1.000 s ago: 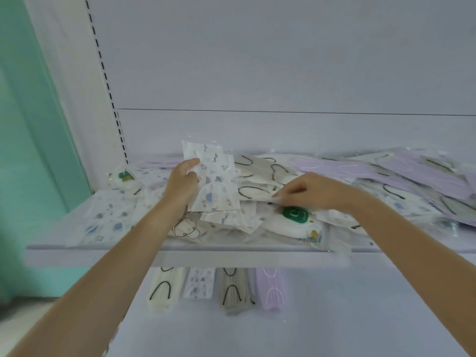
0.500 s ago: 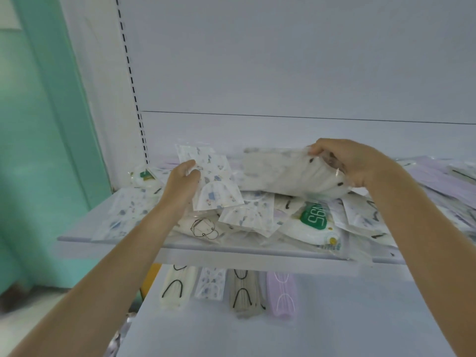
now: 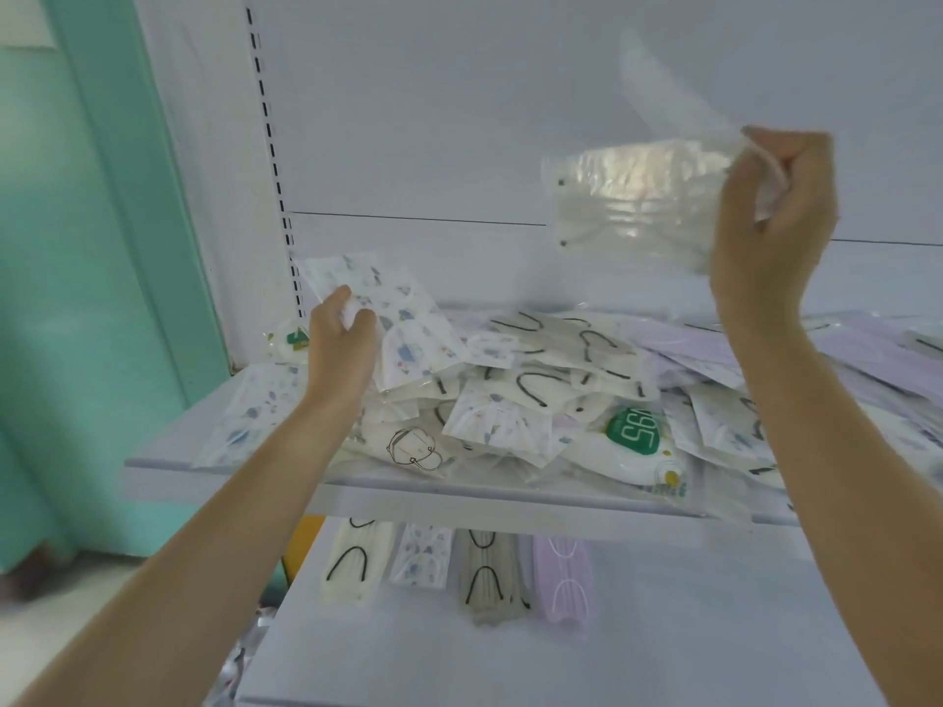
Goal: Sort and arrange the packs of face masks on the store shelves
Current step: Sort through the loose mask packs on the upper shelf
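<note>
- Head view, left hand (image 3: 339, 344): curled on the near corner of a printed pack (image 3: 393, 303), thumb on top and fingers under; tilts that pack up over the left end of the heap, its lower edge touching the packs below.
- Head view, right hand (image 3: 775, 211): clamped on the right end of a cream pack (image 3: 633, 196), fingers bunched round the wrapper; holds it high in the air, clear of everything, in front of the white back panel (image 3: 459, 94) and well above the heap.
- Hands well apart, each gripping its own pack.
- Upper shelf (image 3: 224, 474): loaded with a loose heap of mask packs (image 3: 556, 369), overlapping at all angles. Printed ones flat at the left end (image 3: 255, 410), cream ones with black ear loops in the middle, lilac packs (image 3: 714, 344) spread to the right.
- At the front of the heap, a white pack with a line drawing of a mask (image 3: 413, 449), and just right of the middle a green-labelled pack (image 3: 633, 431) overhanging the shelf's front edge.
- Lower shelf (image 3: 689, 645): four stacks side by side under the upper shelf's front edge; from the left, cream stack (image 3: 352, 563), printed stack (image 3: 421, 553), grey stack (image 3: 487, 574), lilac stack (image 3: 564, 579).
- Slotted upright (image 3: 270, 145) along the left of the back panel; teal wall (image 3: 76, 247) beyond it.
</note>
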Demonstrator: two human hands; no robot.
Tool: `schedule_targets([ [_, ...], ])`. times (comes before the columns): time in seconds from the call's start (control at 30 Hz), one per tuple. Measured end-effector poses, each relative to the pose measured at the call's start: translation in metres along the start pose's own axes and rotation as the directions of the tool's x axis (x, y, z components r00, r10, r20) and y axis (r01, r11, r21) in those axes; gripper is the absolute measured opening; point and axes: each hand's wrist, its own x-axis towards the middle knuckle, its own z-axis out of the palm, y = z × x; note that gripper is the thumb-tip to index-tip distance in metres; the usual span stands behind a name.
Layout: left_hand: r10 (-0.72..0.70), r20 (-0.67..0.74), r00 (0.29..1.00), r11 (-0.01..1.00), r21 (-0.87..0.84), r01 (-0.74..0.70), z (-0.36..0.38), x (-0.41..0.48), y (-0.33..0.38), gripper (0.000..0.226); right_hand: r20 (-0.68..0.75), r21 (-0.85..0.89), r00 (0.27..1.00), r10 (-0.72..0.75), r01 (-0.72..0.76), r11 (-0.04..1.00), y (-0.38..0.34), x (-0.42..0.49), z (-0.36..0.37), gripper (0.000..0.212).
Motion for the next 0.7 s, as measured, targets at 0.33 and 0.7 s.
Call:
schedule_targets([
  [0.33, -0.032, 0.105, 0.994, 0.996, 0.086, 0.023, 0.012, -0.012, -0.004, 0.052, 0.807, -0.526, 0.204, 0.554, -0.178, 0.832, 0.053, -0.080, 0.013, 0.022],
  [0.7, -0.081, 0.249, 0.965, 0.989, 0.141, 0.047, 0.015, -0.024, -0.023, 0.053, 0.700, -0.628, 0.350, 0.622, -0.114, 0.770, 0.045, -0.061, 0.024, 0.031],
])
